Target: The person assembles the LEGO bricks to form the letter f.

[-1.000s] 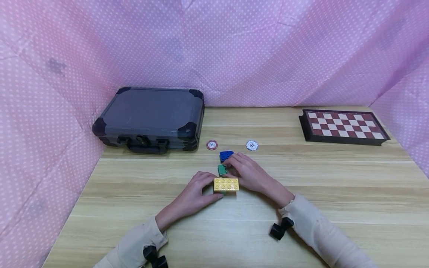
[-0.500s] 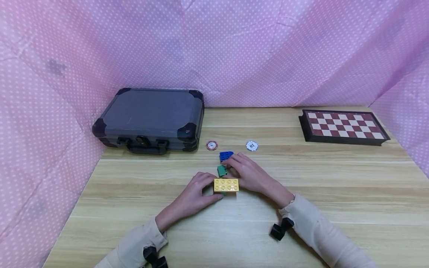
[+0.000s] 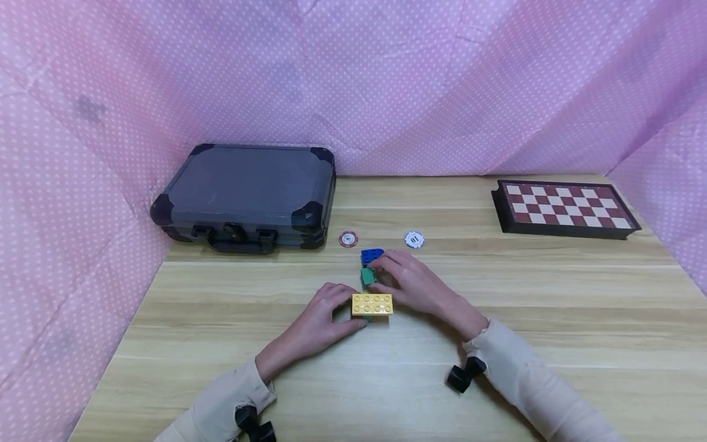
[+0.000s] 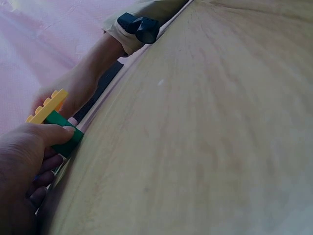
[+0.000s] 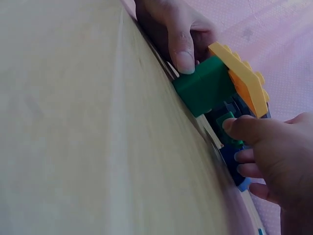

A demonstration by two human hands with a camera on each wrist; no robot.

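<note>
Yellow brick [image 3: 372,304] sits atop green base [image 5: 204,89]. Left hand [image 3: 324,320] grips base beneath it. Right hand [image 3: 413,283] pinches green brick [image 3: 368,276] just beyond it; blue brick [image 3: 371,255] farther beyond. Likely light, stiff, slick; probably best held by flat sides.

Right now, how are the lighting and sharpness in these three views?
Head view: bright, yellow brick clear, pale sheen on the table; left wrist view: dimmer, left hand partly in shadow; right wrist view: soft, the table's grain hazy.
</note>
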